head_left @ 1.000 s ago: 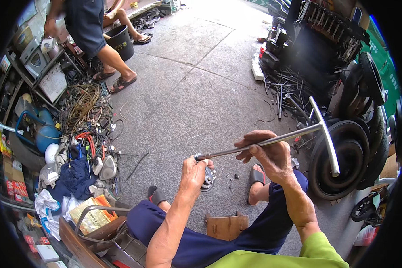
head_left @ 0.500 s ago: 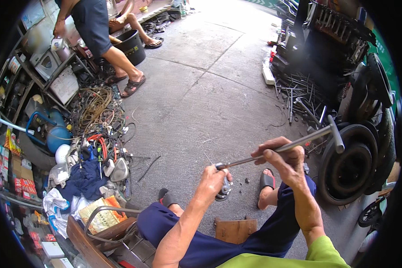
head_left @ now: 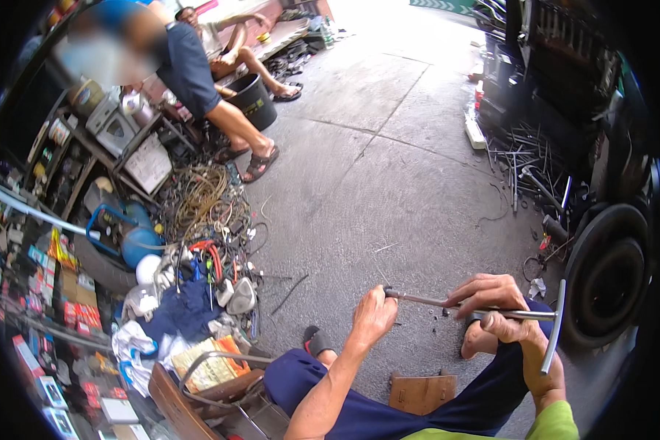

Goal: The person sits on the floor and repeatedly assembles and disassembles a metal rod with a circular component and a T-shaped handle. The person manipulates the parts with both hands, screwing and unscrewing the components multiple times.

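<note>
I hold a long metal T-handle wrench [head_left: 427, 300] level above my lap with both hands. My left hand [head_left: 372, 317] is closed around the socket end of its shaft. My right hand [head_left: 493, 305] grips the shaft nearer the crossbar [head_left: 554, 328], which hangs down at the right. My legs in dark blue trousers [head_left: 389, 400] and sandalled feet rest on the grey concrete floor [head_left: 389, 183] below.
A tyre [head_left: 609, 275] stands at the right beside a pile of metal rods [head_left: 524, 158]. Coiled cables [head_left: 202, 198], a blue tank [head_left: 128, 235], rags and boxes crowd the left. A bending person [head_left: 191, 81] and a seated person stay at the back left by a black bucket [head_left: 253, 99]. A wooden block [head_left: 422, 392] lies near my feet.
The wrench has come lower and closer to my lap, its crossbar swinging down at the right. My view has tilted up toward the people at the back left.
</note>
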Demonstrator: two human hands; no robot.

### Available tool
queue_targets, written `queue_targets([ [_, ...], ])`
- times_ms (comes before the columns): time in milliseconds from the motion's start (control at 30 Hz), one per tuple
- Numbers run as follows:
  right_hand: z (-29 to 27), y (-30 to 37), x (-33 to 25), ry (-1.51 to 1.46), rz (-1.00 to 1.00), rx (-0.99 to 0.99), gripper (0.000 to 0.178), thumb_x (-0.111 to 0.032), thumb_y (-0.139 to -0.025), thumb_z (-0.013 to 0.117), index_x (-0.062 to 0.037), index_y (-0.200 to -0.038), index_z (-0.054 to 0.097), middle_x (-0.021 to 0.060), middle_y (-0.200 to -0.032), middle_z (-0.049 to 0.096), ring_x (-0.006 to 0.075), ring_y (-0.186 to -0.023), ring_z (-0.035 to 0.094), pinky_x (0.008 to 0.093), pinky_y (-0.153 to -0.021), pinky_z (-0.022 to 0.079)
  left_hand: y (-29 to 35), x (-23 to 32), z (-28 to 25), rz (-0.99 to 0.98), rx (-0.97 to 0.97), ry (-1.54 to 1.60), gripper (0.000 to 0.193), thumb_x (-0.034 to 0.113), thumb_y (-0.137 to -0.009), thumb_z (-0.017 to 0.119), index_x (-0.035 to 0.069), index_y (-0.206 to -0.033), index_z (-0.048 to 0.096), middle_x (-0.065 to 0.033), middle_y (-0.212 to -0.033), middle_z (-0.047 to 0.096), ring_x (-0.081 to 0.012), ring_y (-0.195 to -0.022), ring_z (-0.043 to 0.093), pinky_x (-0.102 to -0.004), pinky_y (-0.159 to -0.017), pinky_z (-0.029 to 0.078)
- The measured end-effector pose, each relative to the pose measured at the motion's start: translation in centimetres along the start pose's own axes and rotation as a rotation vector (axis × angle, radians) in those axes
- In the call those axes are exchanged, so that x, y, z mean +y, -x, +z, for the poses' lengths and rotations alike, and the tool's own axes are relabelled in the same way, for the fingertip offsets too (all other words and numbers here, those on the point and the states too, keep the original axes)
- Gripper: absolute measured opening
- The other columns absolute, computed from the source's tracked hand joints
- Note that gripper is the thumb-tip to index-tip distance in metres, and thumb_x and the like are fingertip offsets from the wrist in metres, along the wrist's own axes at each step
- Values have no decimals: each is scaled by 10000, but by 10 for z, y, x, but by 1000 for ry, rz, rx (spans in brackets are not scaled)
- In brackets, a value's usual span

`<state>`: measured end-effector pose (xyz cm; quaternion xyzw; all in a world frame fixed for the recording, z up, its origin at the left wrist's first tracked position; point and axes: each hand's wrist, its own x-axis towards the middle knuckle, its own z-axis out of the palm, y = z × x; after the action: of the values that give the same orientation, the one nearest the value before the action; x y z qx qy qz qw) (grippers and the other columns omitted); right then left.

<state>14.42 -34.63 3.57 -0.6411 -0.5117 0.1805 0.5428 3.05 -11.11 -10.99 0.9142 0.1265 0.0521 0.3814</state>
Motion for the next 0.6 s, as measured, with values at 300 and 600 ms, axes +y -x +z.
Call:
queue_targets([
  [300,-4,12,-6,-605,279,-3,509,-428,-951,551,19,-727,643,123,-702,666,201,-702,657,356,-652,503,-1,45,18,-523,-556,675,196,148,-838,542,-7,-810,659,-95,-719,644,-182,-666,601,-312,-626,472],
  [600,-10,0,-8,-1108,47,251,699,-406,-718,798,140,-1080,555,304,-988,649,236,-663,671,322,-566,551,38,28,100,-875,-959,1245,160,70,-928,513,-64,-873,581,-132,-809,622,-274,-800,672,-366,-772,562],
])
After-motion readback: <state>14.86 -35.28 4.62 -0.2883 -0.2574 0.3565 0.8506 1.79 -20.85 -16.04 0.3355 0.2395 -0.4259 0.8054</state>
